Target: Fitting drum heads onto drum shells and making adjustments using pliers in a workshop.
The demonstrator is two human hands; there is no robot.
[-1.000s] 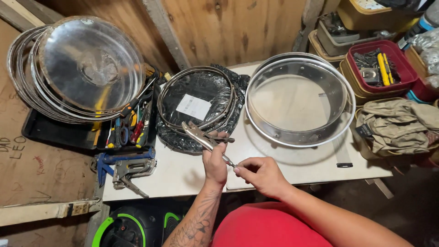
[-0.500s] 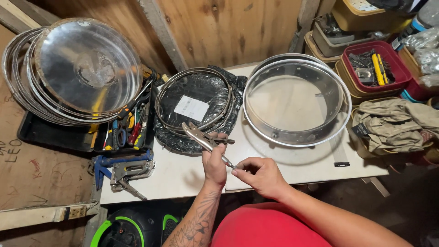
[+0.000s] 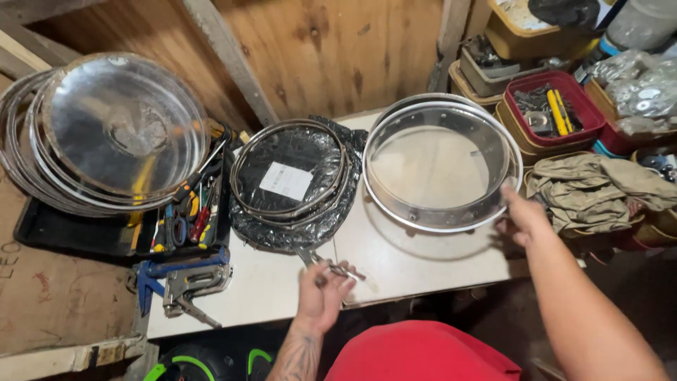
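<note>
Holding one metal tool point(image 3: 326, 262) — left hand point(image 3: 321, 293); right hand point(image 3: 520, 214) touches one drum shell point(image 3: 443, 164).

Two hands point(image 3: 321, 293), one drum shell point(image 3: 441, 166), one staple gun point(image 3: 190, 286).

My left hand point(image 3: 321, 293) grips a metal tool point(image 3: 326, 264) over the white table point(image 3: 268, 289). My right hand point(image 3: 520, 215) touches the drum shell point(image 3: 441, 166), well right of that grip.
</note>
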